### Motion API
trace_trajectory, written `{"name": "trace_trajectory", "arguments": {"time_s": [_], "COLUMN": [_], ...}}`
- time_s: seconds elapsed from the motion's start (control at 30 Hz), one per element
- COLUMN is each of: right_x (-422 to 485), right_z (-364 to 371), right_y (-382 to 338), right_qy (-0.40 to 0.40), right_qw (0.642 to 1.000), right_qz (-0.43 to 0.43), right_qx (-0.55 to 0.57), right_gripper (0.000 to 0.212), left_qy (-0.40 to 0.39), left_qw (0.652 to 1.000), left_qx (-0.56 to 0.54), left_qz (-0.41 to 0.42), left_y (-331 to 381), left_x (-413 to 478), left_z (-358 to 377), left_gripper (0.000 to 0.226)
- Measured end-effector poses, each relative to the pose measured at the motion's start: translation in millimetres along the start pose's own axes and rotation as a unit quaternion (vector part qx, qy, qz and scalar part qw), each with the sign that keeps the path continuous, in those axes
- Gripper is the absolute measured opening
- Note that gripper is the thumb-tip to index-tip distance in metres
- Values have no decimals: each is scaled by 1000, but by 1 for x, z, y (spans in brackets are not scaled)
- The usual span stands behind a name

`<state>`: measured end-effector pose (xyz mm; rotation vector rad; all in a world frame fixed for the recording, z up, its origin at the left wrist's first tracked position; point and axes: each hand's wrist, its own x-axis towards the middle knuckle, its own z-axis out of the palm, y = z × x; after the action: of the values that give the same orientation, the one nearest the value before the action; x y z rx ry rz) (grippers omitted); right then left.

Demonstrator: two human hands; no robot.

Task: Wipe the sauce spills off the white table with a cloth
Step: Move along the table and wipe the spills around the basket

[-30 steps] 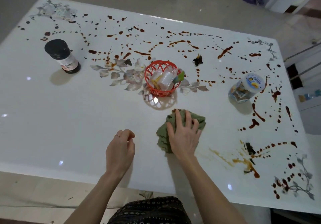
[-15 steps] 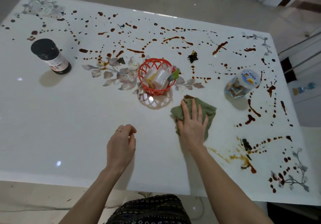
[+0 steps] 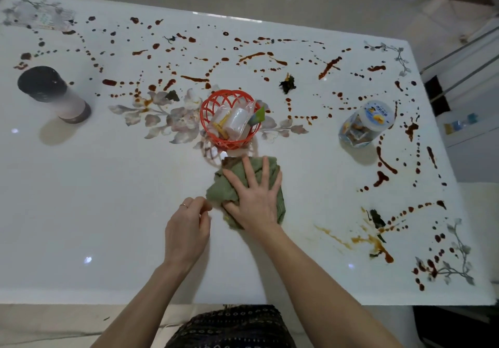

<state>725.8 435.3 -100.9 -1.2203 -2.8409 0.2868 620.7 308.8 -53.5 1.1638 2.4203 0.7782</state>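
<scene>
One white table (image 3: 94, 191) fills the view, its far and right parts dotted with brown sauce spills (image 3: 330, 65) (too many drops and streaks to count), while the near left part is bare. Two forearms reach in from the near edge. The right hand (image 3: 256, 199) lies flat with its fingers spread, pressing down on one crumpled green cloth (image 3: 220, 191) near the table's middle, not curled around it. The left hand (image 3: 187, 231) rests just beside the cloth's left edge, fingers loosely curled in with nothing seen between them, a ring on one finger. Three containers stand on the table: one red plastic basket (image 3: 216, 104) holding small packets, just beyond the cloth; one black-lidded jar (image 3: 51, 92) far left; one clear tub with a printed lid (image 3: 366, 123) at right, among the spills. Two dark leafy scraps (image 3: 288, 83) lie in the sauce.
</scene>
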Motion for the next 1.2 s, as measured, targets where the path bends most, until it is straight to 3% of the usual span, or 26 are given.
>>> {"name": "trace_trajectory", "arguments": {"time_s": [0.13, 0.27, 0.33, 0.43, 0.53, 0.7, 0.8, 0.93, 1.03, 1.2], "right_x": [-5, -33, -54, -91, -100, -98, -103, -141, -152, -140], "right_z": [-10, -10, -8, -2, -2, -14, -13, 0, -1, -13], "right_y": [35, 48, 28, 1, 33, 117, 97, 54, 86, 132], "right_qy": [32, 99, 111, 81, 84, 135, 138, 91, 79, 112], "right_qw": [990, 971, 971, 990, 994, 976, 962, 986, 995, 977], "right_qz": [134, 210, 201, 81, 5, 171, 231, 136, 64, 180], "right_qx": [11, 49, 72, 80, 65, 28, 30, 23, 4, 13], "right_gripper": [64, 69, 69, 61, 55, 55, 62, 69, 66, 59], "left_qy": [-9, -7, -9, -24, -36, -42, -47, -64, -81, -101], "left_qw": [1000, 1000, 1000, 999, 998, 998, 997, 995, 990, 985], "left_qx": [-12, -21, -23, -24, -18, -17, -18, -14, -4, -3], "left_qz": [8, 9, 10, 19, 40, 50, 56, 81, 112, 138], "left_y": [8, 13, 14, 19, 26, 31, 34, 48, 62, 75], "left_x": [4, 7, 6, 5, 5, 3, -2, -7, -10, -17], "left_z": [1, 1, 3, 10, 16, 18, 23, 34, 41, 47], "left_gripper": [16, 17, 17, 15, 15, 15, 14, 15, 15, 14]}}
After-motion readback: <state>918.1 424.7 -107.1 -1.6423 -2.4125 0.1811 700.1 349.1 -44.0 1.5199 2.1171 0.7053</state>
